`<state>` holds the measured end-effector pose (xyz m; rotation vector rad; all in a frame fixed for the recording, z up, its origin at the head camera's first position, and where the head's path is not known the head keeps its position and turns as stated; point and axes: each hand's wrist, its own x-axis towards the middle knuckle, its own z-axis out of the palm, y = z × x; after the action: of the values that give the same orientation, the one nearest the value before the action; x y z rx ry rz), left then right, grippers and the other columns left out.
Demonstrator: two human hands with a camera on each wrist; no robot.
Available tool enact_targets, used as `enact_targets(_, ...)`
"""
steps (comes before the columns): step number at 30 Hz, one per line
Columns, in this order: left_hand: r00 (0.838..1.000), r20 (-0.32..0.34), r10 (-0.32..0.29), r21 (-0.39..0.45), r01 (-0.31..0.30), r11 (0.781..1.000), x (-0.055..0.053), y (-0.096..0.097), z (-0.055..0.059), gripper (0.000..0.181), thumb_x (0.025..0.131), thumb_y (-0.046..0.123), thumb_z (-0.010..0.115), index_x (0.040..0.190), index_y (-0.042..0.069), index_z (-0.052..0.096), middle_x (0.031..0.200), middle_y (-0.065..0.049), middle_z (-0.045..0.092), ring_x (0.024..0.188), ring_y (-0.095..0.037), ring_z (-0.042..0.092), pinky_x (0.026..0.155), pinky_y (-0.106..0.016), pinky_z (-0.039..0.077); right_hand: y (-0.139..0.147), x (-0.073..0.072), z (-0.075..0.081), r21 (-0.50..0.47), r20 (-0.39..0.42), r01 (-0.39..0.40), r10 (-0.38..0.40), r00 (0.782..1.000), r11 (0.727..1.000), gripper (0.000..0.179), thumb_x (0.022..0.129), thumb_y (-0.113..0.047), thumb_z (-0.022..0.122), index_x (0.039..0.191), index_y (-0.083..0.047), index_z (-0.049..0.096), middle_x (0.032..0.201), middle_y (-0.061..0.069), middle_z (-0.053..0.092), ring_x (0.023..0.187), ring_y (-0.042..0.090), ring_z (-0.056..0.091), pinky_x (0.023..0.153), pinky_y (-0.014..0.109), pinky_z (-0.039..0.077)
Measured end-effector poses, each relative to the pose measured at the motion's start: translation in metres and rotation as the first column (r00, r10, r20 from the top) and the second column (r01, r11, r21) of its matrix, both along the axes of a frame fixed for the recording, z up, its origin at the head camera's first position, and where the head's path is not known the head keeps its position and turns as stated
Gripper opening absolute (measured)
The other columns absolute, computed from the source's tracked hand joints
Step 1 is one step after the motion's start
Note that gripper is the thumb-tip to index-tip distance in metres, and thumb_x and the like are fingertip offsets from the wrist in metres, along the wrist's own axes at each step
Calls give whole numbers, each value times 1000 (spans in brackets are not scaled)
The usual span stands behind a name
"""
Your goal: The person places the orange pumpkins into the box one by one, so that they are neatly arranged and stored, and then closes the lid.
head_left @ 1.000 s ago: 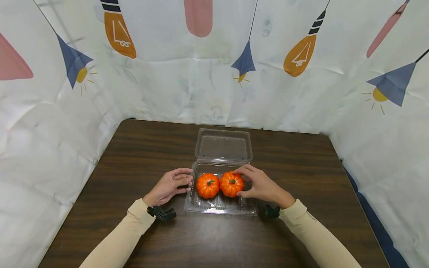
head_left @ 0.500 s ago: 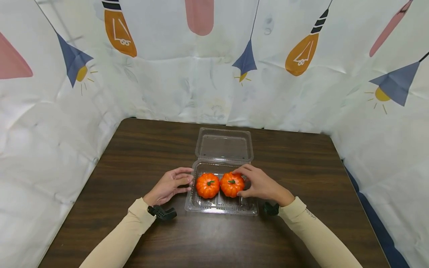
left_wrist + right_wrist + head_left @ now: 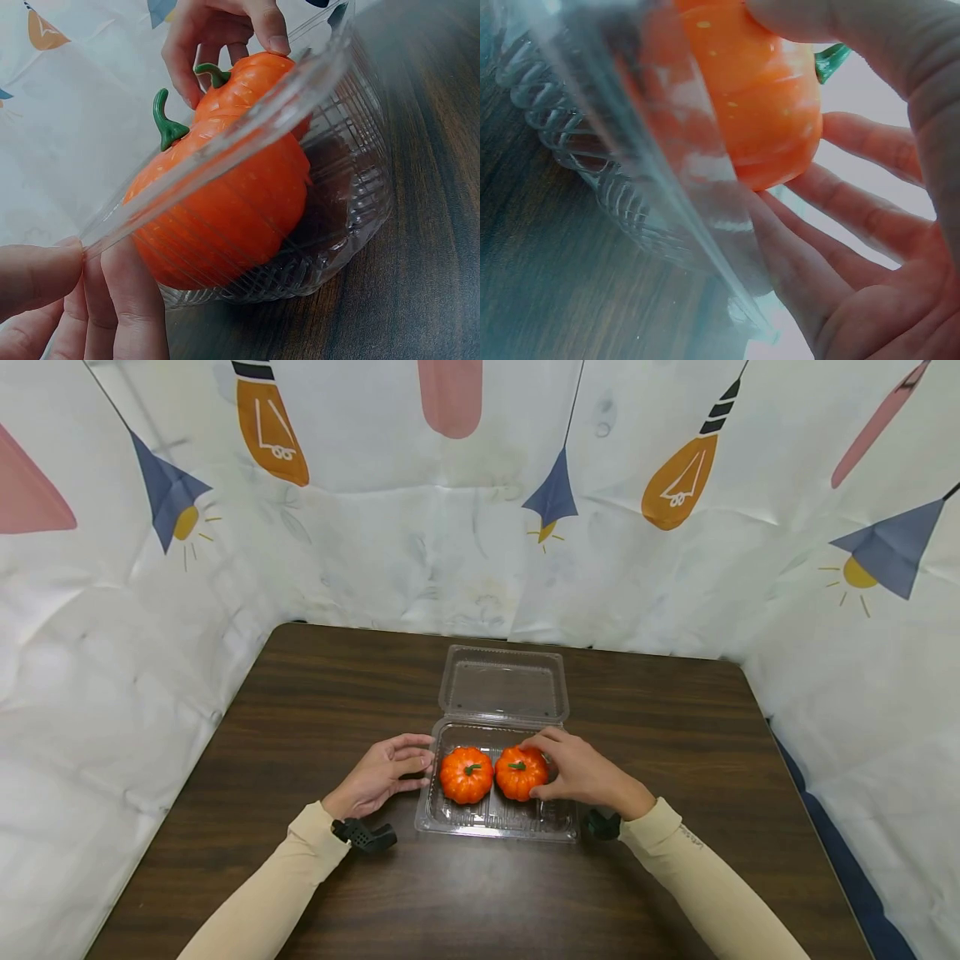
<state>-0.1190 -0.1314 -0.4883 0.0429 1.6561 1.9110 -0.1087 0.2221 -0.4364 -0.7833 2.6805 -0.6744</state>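
Observation:
Two small orange pumpkins with green stems, the left pumpkin (image 3: 467, 777) and the right pumpkin (image 3: 517, 781), sit side by side in a clear plastic clamshell container (image 3: 457, 830). Its hinged lid (image 3: 504, 687) lies folded back, away from the person. My right hand (image 3: 579, 768) holds the right pumpkin, thumb on the near side and fingers round the far side; the right wrist view shows this pumpkin (image 3: 761, 97) close up. At the container's left edge, my left hand (image 3: 382, 774) pinches the rim (image 3: 161, 206) between thumb and fingers.
The container stands on a dark wood-grain table (image 3: 465, 902). White cloth (image 3: 420, 560) printed with lamps and bulbs hangs behind the table and along both sides. Each wrist wears a black band (image 3: 363, 835).

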Motion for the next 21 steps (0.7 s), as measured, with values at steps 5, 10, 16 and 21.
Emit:
enact_targets(5, 1000, 5, 3, 0, -3, 1000, 0, 1, 1, 57, 101, 10, 66, 151, -3, 41, 112, 4, 70, 100, -10, 70, 90, -30, 64, -1, 0, 2, 3, 6, -7, 7, 1000, 1000, 59, 81, -28, 87, 134, -15, 64, 132, 5, 63, 110, 21, 63, 91, 37, 58)
enact_targets(10, 1000, 6, 3, -3, -3, 1000, 0, 1, 1, 57, 101, 10, 66, 151, -3, 42, 112, 5, 70, 101, -9, 70, 90, -30, 64, -1, 0, 4, 8, 18, -20, 20, 1000, 1000, 60, 82, -31, 87, 135, -15, 64, 131, 6, 64, 111, 24, 64, 92, 37, 58)
enact_targets(16, 1000, 2, 5, 2, -5, 1000, 1, 1, 0, 55, 101, 10, 66, 150, -3, 43, 112, 5, 71, 101, -9, 70, 90, -30, 64, 3, -1, 3, -69, 77, -2, 7, 997, 998, 63, 82, -26, 88, 136, -11, 61, 135, 9, 62, 113, 23, 66, 93, 35, 63)
enact_targets(21, 1000, -3, 0, 3, 0, 1000, 1, 1, 0, 55, 101, 10, 66, 150, -3, 43, 112, 4, 71, 101, -10, 70, 90, -30, 64, 6, -1, 4, -135, 149, 29, -8, 989, 990, 64, 83, -22, 87, 139, -10, 59, 136, 10, 61, 120, 26, 66, 98, 38, 62)
